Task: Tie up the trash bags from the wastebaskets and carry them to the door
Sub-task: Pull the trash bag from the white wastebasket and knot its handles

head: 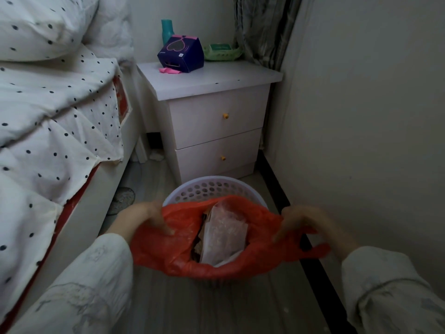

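Note:
An orange-red trash bag point(168, 251) sits in a pale perforated wastebasket point(212, 188) on the floor in front of the nightstand. The bag's mouth gapes, showing a clear plastic wrapper point(224, 235) and other rubbish inside. My left hand point(147, 218) grips the bag's left rim, fingers pinched over the plastic. My right hand point(301, 225) holds the right rim, with a bag handle trailing out past it. Both hands are motion-blurred. The basket's lower part is hidden by the bag.
A white two-drawer nightstand point(214, 131) stands just behind the basket, with a purple box point(183, 54), a teal bottle point(167, 30) and a green pack point(221, 51) on top. A bed with dotted bedding point(53, 131) fills the left. A wall point(366, 116) with dark baseboard runs along the right.

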Motion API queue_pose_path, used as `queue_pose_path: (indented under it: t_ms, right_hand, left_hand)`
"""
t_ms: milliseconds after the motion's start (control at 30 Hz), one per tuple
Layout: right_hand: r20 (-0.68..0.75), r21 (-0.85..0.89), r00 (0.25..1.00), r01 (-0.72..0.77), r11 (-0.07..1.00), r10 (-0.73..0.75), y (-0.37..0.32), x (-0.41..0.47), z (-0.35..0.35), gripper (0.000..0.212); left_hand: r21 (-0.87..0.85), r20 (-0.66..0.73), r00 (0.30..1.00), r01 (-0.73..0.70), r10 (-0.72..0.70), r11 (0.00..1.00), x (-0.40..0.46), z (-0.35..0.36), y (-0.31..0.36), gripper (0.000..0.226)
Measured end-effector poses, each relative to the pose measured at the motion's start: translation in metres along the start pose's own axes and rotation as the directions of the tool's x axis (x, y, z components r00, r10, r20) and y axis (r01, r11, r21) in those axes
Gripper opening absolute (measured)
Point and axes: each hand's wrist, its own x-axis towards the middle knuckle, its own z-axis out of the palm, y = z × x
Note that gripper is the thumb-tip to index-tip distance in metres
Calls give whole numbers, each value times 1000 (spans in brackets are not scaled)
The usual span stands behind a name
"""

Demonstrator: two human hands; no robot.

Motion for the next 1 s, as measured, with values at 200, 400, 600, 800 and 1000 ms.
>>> queue_pose_path:
  t_ms: [200,400,600,800,1000]
  right_hand:
    - [-273,488,958,215,846,-86,-20,-13,-25,50]
    - [-325,905,921,369,212,-214,-42,-28,-37,46]
    - [-589,808,800,578,-117,-116,-53,-37,-54,18]
    - [-851,514,492,714,475,182,-45,-28,-23,51]
    - [-860,411,505,594,692,76,-27,-17,16,115]
  left_hand:
    - [-290,15,997,-64,72,955,-20,-21,3,43]
    - [-961,-186,974,-208,131,180,-39,-49,15,42]
    - [-883,-225,943,-89,247,-461,-48,-71,22,17]
    - [-909,-349,875,-403,335,108,-43,-58,14,85]
    - [-697,-203,860,-462,468,548,-34,-31,4,147]
